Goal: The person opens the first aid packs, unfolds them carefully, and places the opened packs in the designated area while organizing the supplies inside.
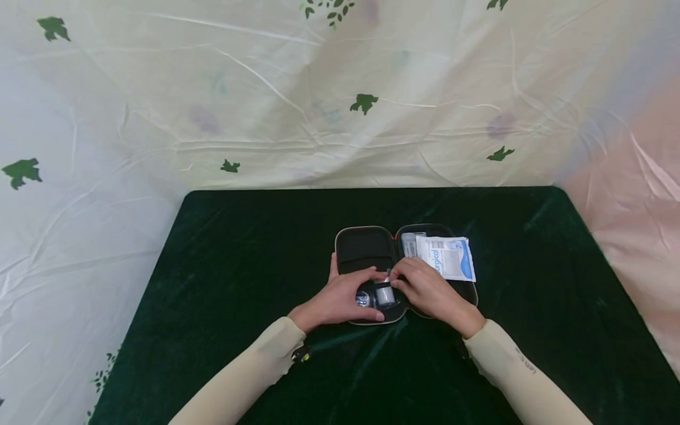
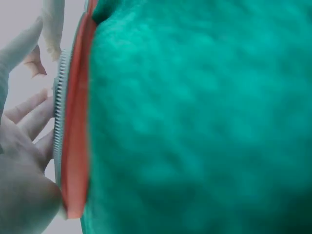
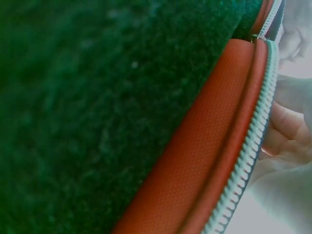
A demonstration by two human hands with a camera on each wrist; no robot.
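A zippered case (image 1: 366,242) lies unfolded on the table, black inside; its outer shell (image 3: 209,136) shows orange-red in both wrist views. In its left half, under a dark elastic strap, sits a white roll in clear wrap (image 1: 385,296), with another small wrapped item (image 1: 363,298) beside it. My left hand (image 1: 340,295) spreads over this half, its thumb along the near edge and its index fingertip by the roll's top. With curled thumb and fingers, my right hand (image 1: 430,292) pinches at the roll's upper end by the strap. What lies between those fingertips is mostly hidden.
A white and blue packet (image 1: 450,258) with "urgical" legible on it lies in the case's right half, overlapping a smaller clear packet (image 1: 411,243). Dark green velvety cloth (image 1: 255,254) covers the table. Pale fabric with green leaf prints (image 1: 276,118) hangs behind it.
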